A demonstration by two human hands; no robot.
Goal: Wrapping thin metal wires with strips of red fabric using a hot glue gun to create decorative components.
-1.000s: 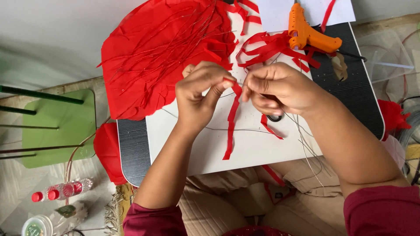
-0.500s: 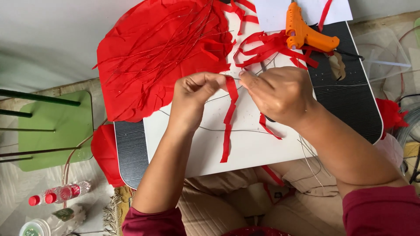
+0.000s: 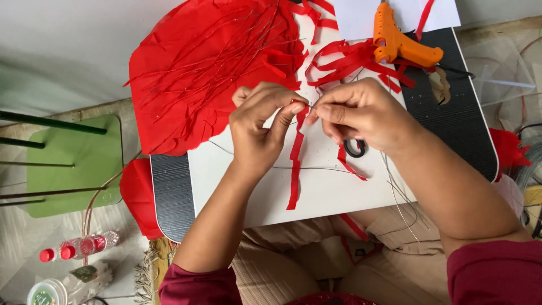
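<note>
My left hand [image 3: 261,131] and my right hand [image 3: 361,114] meet fingertip to fingertip over a white sheet [image 3: 324,186] on a small dark table [image 3: 172,195]. Between them they pinch the top of a long red paper strip [image 3: 295,161], which hangs down across the sheet, together with a thin wire [image 3: 309,105]. A second short red strip [image 3: 349,166] lies under my right hand, beside the black handle of a pair of scissors [image 3: 354,149] that is mostly hidden by that hand.
A large red paper sheet [image 3: 203,73] with several thin wires lies at the table's far left. An orange glue gun [image 3: 403,45] rests among red strips [image 3: 350,59] at the back. A green stool [image 3: 73,164] and small bottles [image 3: 79,248] are on the floor at left.
Both hands have stayed together at the strip's top, fingers shifting slightly along the wire. The strip still hangs down over the white sheet.
</note>
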